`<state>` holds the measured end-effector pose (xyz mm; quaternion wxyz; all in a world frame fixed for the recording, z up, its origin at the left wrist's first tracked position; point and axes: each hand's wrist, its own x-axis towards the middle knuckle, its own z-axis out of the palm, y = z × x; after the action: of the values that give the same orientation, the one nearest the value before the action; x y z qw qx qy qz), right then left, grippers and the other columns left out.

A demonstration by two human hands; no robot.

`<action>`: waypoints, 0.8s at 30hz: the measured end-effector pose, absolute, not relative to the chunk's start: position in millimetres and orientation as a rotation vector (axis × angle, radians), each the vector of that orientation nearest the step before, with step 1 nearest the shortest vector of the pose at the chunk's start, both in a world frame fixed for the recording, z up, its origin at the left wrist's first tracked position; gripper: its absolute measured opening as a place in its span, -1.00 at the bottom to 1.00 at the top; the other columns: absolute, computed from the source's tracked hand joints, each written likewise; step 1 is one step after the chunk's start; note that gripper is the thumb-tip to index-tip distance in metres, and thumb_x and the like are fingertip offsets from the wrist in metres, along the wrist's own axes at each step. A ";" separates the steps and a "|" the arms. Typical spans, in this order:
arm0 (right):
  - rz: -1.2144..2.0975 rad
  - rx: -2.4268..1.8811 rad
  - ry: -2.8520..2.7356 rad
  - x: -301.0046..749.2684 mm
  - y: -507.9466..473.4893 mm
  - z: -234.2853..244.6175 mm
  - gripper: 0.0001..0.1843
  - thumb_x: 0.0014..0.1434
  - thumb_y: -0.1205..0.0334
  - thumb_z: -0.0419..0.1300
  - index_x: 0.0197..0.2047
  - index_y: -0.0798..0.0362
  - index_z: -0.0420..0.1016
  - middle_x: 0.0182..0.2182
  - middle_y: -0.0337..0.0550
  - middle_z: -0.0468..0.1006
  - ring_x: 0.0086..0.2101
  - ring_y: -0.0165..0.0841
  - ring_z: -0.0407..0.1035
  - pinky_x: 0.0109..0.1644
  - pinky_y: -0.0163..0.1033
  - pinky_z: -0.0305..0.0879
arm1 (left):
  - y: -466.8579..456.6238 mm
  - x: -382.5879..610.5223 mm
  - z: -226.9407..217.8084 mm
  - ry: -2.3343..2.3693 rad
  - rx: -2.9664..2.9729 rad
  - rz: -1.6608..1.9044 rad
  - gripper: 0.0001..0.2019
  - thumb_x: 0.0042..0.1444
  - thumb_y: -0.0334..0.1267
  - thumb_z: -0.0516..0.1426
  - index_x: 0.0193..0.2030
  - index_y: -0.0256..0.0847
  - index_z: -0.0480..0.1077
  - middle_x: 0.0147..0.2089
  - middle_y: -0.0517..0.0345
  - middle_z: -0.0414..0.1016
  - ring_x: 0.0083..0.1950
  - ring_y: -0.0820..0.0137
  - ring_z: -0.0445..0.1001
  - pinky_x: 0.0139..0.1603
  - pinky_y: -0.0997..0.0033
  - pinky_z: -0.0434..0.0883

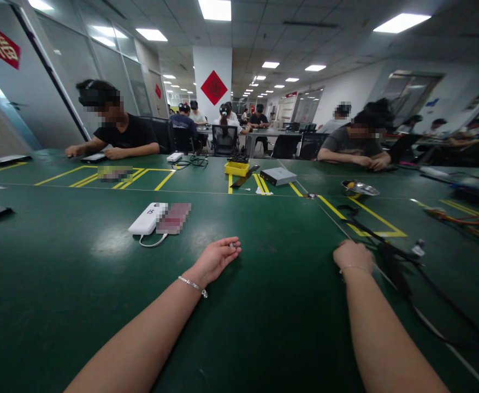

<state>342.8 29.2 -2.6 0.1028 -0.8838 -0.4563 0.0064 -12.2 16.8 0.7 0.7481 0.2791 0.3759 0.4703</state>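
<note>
My left hand (218,260) lies palm partly up on the green table (272,316), a bracelet round its wrist. Its curled fingers close on a small shiny metal piece (233,245), too small to name. Farther right, my right hand (353,256) rests knuckles up on the tabletop, beside a black cable (390,267). The fingers of that hand curl down and away from me, so anything in them is hidden. A white power bank (147,219) marked 15 lies left of my left hand, its short white cable running to a blurred-out flat object (174,218).
Toward the back stand a yellow bin (236,168) with dark items, a grey box (278,176) and a metal dish (360,188). Yellow tape (380,234) marks the tabletop. Coloured wires (464,219) lie far right. Two people (120,131) sit across the table.
</note>
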 end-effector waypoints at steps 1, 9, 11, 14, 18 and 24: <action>0.030 -2.608 -1.352 342.1 30.2 -1.9 -0.62 -0.01 0.26 -0.05 -0.15 0.16 0.41 -0.17 0.26 0.36 -0.16 -0.01 0.29 -0.24 -0.02 0.24 | 16.9 -12.1 0.7 0.830 0.625 1.038 -0.70 -0.10 -0.65 0.07 -0.19 -0.37 0.34 -0.23 0.00 0.43 -0.33 0.51 0.46 -0.31 0.61 0.43; 0.235 -2.108 -1.558 297.1 39.1 11.0 -0.71 0.05 0.14 -0.07 -0.31 0.03 0.42 -0.42 -0.12 0.50 -0.40 -0.32 0.36 -0.31 -0.22 0.25 | 16.0 -7.2 0.0 0.981 0.909 1.109 -0.70 -0.04 -0.48 0.12 -0.11 -0.32 0.35 -0.20 0.01 0.46 -0.38 0.56 0.44 -0.29 0.55 0.41; 0.163 -1.980 -1.633 276.0 37.7 11.2 -0.69 0.07 0.14 -0.08 -0.28 0.06 0.42 -0.36 -0.11 0.49 -0.33 -0.32 0.35 -0.24 -0.20 0.24 | 15.1 -5.6 -0.9 0.995 0.993 1.103 -0.69 -0.05 -0.46 0.12 -0.10 -0.31 0.35 -0.20 0.02 0.47 -0.37 0.56 0.43 -0.27 0.54 0.40; 0.038 -1.697 -1.915 240.1 29.9 7.5 -0.63 0.11 0.13 -0.10 -0.10 0.09 0.36 -0.12 -0.02 0.40 -0.08 -0.28 0.22 -0.02 -0.12 0.12 | 13.9 -3.6 -2.7 1.029 1.121 1.071 -0.69 -0.05 -0.41 0.13 -0.10 -0.32 0.35 -0.24 0.04 0.48 -0.37 0.54 0.42 -0.27 0.50 0.38; 0.063 -1.314 -2.397 194.2 13.0 2.5 -0.59 0.13 0.07 -0.08 0.02 -0.02 0.26 0.02 -0.08 0.27 0.05 -0.26 0.04 0.08 -0.07 -0.01 | 14.4 -3.7 -5.1 1.115 1.284 1.100 -0.68 -0.05 -0.33 0.11 -0.10 -0.31 0.35 -0.27 0.05 0.48 -0.34 0.48 0.41 -0.29 0.46 0.36; -0.149 -1.615 -2.397 173.0 3.4 3.2 -0.63 0.09 -0.02 -0.05 -0.17 0.04 0.33 -0.24 0.03 0.38 -0.20 -0.20 0.26 -0.20 -0.10 0.19 | 16.4 -5.4 -6.4 1.156 1.375 1.147 -0.67 -0.06 -0.35 0.11 -0.09 -0.28 0.36 -0.20 0.03 0.48 -0.20 0.39 0.42 -0.15 0.40 0.33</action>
<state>173.0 3.4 3.2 0.1234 -0.5539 -0.8218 -0.0511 -5.4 16.4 -6.4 0.4840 0.5646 0.4747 0.4708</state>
